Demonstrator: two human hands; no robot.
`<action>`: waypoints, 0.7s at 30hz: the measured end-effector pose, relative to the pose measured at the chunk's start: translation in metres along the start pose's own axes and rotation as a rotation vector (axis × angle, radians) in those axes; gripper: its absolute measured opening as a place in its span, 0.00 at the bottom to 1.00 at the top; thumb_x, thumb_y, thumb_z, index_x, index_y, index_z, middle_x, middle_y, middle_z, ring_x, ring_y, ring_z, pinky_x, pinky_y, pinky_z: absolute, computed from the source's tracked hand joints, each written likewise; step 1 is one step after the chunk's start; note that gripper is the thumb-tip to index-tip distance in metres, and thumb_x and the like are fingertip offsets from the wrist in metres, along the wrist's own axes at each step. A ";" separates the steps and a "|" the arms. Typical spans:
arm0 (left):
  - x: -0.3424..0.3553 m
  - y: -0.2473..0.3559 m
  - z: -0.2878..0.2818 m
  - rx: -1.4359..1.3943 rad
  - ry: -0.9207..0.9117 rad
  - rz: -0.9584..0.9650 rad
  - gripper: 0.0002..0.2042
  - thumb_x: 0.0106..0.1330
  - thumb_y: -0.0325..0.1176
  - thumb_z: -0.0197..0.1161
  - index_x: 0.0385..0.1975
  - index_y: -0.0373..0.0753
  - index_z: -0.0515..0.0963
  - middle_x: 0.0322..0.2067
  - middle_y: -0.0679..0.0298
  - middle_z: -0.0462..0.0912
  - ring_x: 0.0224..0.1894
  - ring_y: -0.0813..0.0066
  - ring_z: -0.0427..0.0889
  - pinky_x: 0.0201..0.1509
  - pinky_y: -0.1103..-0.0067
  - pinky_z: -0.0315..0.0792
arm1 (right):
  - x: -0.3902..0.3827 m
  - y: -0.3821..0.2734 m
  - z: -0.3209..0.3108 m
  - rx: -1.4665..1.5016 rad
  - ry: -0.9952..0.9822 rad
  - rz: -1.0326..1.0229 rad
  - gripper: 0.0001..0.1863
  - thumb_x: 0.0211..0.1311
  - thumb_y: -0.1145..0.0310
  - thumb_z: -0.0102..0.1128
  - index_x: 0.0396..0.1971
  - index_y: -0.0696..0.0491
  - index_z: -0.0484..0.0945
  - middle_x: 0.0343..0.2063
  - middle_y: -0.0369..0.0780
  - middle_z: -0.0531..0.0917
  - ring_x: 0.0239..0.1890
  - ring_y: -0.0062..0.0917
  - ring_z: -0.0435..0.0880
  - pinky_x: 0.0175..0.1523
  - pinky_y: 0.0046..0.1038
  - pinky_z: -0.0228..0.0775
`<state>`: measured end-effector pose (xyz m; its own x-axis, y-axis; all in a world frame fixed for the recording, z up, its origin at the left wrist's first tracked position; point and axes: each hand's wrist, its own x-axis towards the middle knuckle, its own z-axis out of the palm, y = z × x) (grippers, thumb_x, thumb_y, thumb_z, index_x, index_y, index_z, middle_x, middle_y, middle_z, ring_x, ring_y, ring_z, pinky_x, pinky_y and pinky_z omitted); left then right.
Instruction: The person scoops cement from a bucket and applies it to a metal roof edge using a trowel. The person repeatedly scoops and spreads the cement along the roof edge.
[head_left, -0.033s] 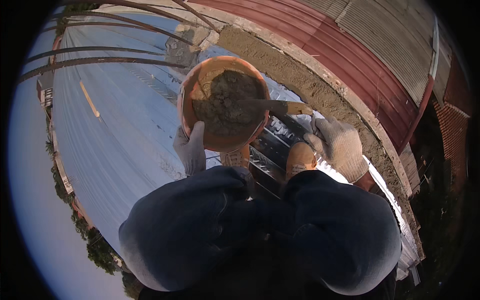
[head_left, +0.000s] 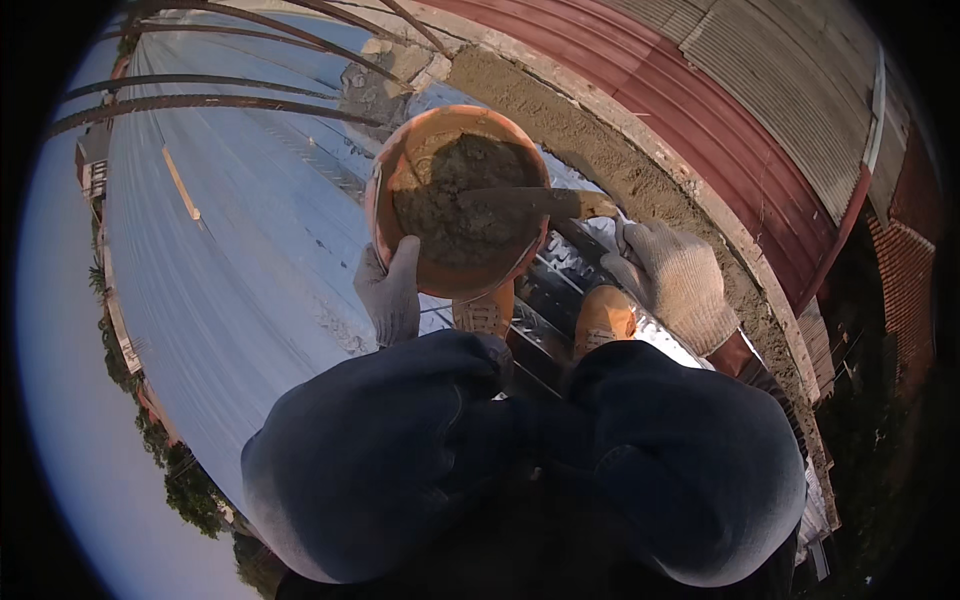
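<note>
An orange bucket (head_left: 381,215) with wet grey mortar (head_left: 470,235) in it hangs in front of my knees, its mouth facing up at me. My left hand (head_left: 392,292), in a pale knit glove, grips the near left of its rim, thumb on the outside and fingers mostly hidden. A mortar-smeared trowel (head_left: 560,203) reaches over the right rim, its tip in the mortar. My right hand (head_left: 682,282), gloved too, is closed round the trowel's handle, which the fingers hide.
Under me are dark metal beams and my tan shoes (head_left: 604,315). A mortar-topped wall ledge (head_left: 570,125) curves along the right, beside red metal roofing (head_left: 690,100). Rusty rebar rods (head_left: 230,102) stick out at upper left over a blue-grey roof (head_left: 260,230).
The bucket and my left hand have shifted slightly right and up in view. The trowel blade has moved a little left, deeper over the mortar.
</note>
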<state>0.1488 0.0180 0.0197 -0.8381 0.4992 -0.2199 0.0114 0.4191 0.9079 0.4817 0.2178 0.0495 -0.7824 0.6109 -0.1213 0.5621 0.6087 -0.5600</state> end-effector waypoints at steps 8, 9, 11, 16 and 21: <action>-0.030 -0.010 -0.010 0.109 0.068 -0.039 0.11 0.73 0.33 0.76 0.36 0.36 0.79 0.32 0.73 0.79 0.37 0.84 0.74 0.41 0.79 0.71 | 0.107 -0.052 0.026 -0.135 -0.280 -0.080 0.21 0.82 0.53 0.59 0.42 0.59 0.85 0.33 0.52 0.90 0.40 0.51 0.93 0.48 0.51 0.85; -0.032 -0.008 -0.003 0.130 0.038 -0.045 0.08 0.74 0.31 0.75 0.38 0.35 0.81 0.34 0.74 0.81 0.38 0.85 0.75 0.43 0.79 0.73 | 0.106 -0.051 0.029 -0.112 -0.365 -0.050 0.22 0.82 0.53 0.58 0.42 0.59 0.86 0.33 0.53 0.90 0.41 0.51 0.93 0.49 0.51 0.85; -0.035 0.000 0.000 0.112 0.043 -0.040 0.12 0.71 0.33 0.78 0.37 0.36 0.79 0.32 0.72 0.81 0.36 0.84 0.75 0.42 0.78 0.73 | 0.109 -0.060 0.036 -0.037 -0.520 -0.002 0.25 0.83 0.52 0.56 0.41 0.61 0.88 0.34 0.54 0.90 0.41 0.53 0.93 0.50 0.52 0.84; -0.035 0.003 -0.001 -0.040 0.013 -0.039 0.16 0.65 0.33 0.83 0.34 0.36 0.78 0.29 0.70 0.82 0.34 0.82 0.75 0.40 0.77 0.76 | 0.089 -0.052 0.045 0.413 -0.657 0.301 0.32 0.82 0.42 0.56 0.52 0.59 0.92 0.37 0.54 0.91 0.46 0.47 0.93 0.57 0.47 0.82; -0.029 0.016 -0.004 -0.150 -0.028 -0.016 0.16 0.63 0.25 0.83 0.45 0.33 0.82 0.40 0.64 0.87 0.40 0.78 0.81 0.46 0.77 0.78 | 0.055 -0.050 0.044 0.660 -0.598 0.377 0.32 0.82 0.40 0.58 0.46 0.58 0.92 0.32 0.45 0.89 0.38 0.33 0.90 0.47 0.42 0.80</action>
<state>0.1706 0.0073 0.0419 -0.8219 0.5151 -0.2432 -0.0857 0.3102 0.9468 0.3985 0.1991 0.0344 -0.6911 0.2383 -0.6823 0.6830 -0.0935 -0.7244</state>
